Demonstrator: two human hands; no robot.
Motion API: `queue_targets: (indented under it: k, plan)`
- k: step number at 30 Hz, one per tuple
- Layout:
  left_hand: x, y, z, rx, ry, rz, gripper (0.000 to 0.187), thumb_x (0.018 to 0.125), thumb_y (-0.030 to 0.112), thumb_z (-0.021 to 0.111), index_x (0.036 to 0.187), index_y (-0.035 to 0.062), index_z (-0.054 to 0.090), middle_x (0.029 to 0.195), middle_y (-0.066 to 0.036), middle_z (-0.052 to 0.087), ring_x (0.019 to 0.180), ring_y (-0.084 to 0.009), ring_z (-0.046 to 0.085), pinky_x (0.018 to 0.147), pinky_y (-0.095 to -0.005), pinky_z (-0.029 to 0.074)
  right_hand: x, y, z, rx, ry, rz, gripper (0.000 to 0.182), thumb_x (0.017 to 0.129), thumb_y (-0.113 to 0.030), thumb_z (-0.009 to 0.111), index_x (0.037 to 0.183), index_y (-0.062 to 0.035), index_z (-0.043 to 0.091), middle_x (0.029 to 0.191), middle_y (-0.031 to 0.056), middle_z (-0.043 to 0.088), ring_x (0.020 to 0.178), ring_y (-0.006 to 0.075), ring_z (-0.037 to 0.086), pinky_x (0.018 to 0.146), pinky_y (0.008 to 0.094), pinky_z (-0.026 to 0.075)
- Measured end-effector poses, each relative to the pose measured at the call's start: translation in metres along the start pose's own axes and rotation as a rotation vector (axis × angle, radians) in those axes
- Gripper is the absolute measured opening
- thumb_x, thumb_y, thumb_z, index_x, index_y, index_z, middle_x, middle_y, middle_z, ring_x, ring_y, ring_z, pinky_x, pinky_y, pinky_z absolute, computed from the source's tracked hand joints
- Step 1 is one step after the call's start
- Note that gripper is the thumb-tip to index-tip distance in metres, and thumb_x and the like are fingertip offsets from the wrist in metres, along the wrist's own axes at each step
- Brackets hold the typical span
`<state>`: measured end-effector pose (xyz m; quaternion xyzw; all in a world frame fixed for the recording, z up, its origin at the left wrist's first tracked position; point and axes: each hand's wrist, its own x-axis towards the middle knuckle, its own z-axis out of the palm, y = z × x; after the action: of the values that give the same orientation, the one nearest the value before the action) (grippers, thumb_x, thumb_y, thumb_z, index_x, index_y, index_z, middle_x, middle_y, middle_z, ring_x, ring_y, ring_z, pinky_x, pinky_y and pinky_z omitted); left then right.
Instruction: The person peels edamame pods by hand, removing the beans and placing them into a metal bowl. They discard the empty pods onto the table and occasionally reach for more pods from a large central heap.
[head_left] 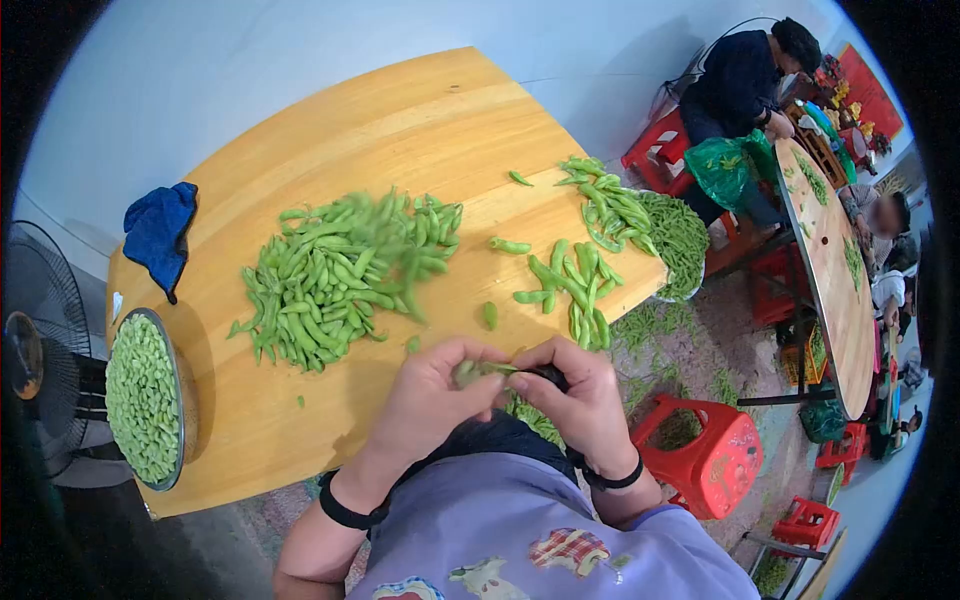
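Looks like pod-opening from here: I've got left hand (432, 388) and right hand (582, 395) pinching one pod (492, 368). Next calls for thumb pressure; bean bowl (181, 410) sits left of left hand.

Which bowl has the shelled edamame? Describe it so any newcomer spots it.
Start at the nearest wooden table. On its left end, below the blue cloth in the picture, sits the round bowl. Unlike the edamame pod pile to its right, it brims with loose, shelled beans.
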<state>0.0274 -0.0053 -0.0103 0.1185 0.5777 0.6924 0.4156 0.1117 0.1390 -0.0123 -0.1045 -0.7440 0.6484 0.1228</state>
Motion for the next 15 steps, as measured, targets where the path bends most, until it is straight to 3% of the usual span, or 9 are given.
queue_targets:
  k: [1, 3, 4, 6, 10, 12, 13, 15]
  plan:
    - [0.003, -0.003, 0.000, 0.000, 0.005, -0.003, 0.016, 0.078, -0.001, 0.056, 0.095, -0.0001, 0.055, 0.077, -0.005, 0.059, 0.061, -0.0087, 0.055, 0.055, -0.0187, 0.046, 0.000, -0.001, 0.001, 0.003, -0.004, 0.003, 0.011, 0.076, -0.005, 0.064, 0.084, 0.0008, 0.059, 0.066, 0.0074, 0.059, 0.058, 0.0123, 0.055, 0.050, 0.0271, 0.042]
    - [0.017, -0.011, -0.002, 0.387, 0.047, 0.235, 0.019, 0.075, -0.004, 0.051, 0.093, 0.0013, 0.053, 0.080, -0.005, 0.058, 0.066, -0.0097, 0.056, 0.060, -0.0204, 0.047, 0.003, -0.005, 0.004, -0.402, 0.054, -0.221, 0.012, 0.073, -0.002, 0.065, 0.082, 0.0004, 0.058, 0.064, 0.0059, 0.057, 0.055, 0.0128, 0.054, 0.053, 0.0244, 0.042]
    - [0.018, -0.010, -0.001, 0.388, 0.048, 0.233, 0.019, 0.075, -0.004, 0.051, 0.093, 0.0013, 0.053, 0.080, -0.005, 0.058, 0.066, -0.0097, 0.056, 0.060, -0.0204, 0.047, 0.003, -0.006, 0.005, -0.400, 0.053, -0.220, 0.012, 0.073, -0.002, 0.065, 0.082, 0.0004, 0.058, 0.064, 0.0059, 0.057, 0.055, 0.0128, 0.054, 0.053, 0.0244, 0.042]
    - [0.018, -0.009, 0.004, -0.398, 0.013, -0.084, 0.018, 0.073, -0.004, 0.047, 0.089, 0.0024, 0.052, 0.080, -0.006, 0.057, 0.066, -0.0104, 0.054, 0.060, -0.0207, 0.045, 0.004, -0.006, 0.005, -0.364, 0.100, -0.248, 0.011, 0.072, -0.001, 0.065, 0.081, -0.0001, 0.058, 0.064, 0.0093, 0.056, 0.054, 0.0162, 0.054, 0.052, 0.0251, 0.042]
    - [0.020, -0.010, 0.011, -0.499, 0.116, -0.121, 0.017, 0.073, -0.003, 0.045, 0.088, 0.0027, 0.051, 0.079, -0.005, 0.056, 0.062, -0.0101, 0.051, 0.053, -0.0191, 0.041, 0.003, -0.008, 0.005, -0.428, 0.111, -0.298, 0.011, 0.071, -0.001, 0.066, 0.079, -0.0003, 0.058, 0.065, 0.0082, 0.057, 0.055, 0.0155, 0.054, 0.052, 0.0250, 0.042]
    - [0.019, -0.009, 0.004, -0.526, 0.015, -0.180, 0.017, 0.074, -0.002, 0.044, 0.089, 0.0019, 0.051, 0.076, -0.005, 0.055, 0.058, -0.0097, 0.048, 0.050, -0.0176, 0.037, 0.002, -0.009, -0.001, -0.410, 0.190, -0.254, 0.013, 0.071, -0.001, 0.063, 0.083, 0.0009, 0.059, 0.068, 0.0149, 0.055, 0.058, 0.0274, 0.055, 0.052, 0.0328, 0.043]
    - [0.018, -0.006, -0.001, -0.526, 0.016, -0.180, 0.017, 0.074, -0.002, 0.044, 0.089, 0.0019, 0.051, 0.076, -0.005, 0.055, 0.058, -0.0097, 0.048, 0.050, -0.0176, 0.037, 0.002, -0.011, -0.006, -0.409, 0.189, -0.254, 0.013, 0.071, -0.001, 0.063, 0.083, 0.0009, 0.059, 0.068, 0.0149, 0.055, 0.058, 0.0274, 0.055, 0.052, 0.0328, 0.043]
    - [0.019, 0.006, -0.012, -0.199, 0.172, -0.132, 0.013, 0.077, 0.001, 0.046, 0.088, 0.0021, 0.053, 0.074, -0.002, 0.055, 0.057, -0.0101, 0.048, 0.050, -0.0159, 0.036, 0.003, -0.014, -0.021, -0.470, 0.203, -0.273, 0.014, 0.072, 0.000, 0.062, 0.086, 0.0014, 0.059, 0.067, 0.0149, 0.054, 0.057, 0.0277, 0.055, 0.053, 0.0334, 0.043]
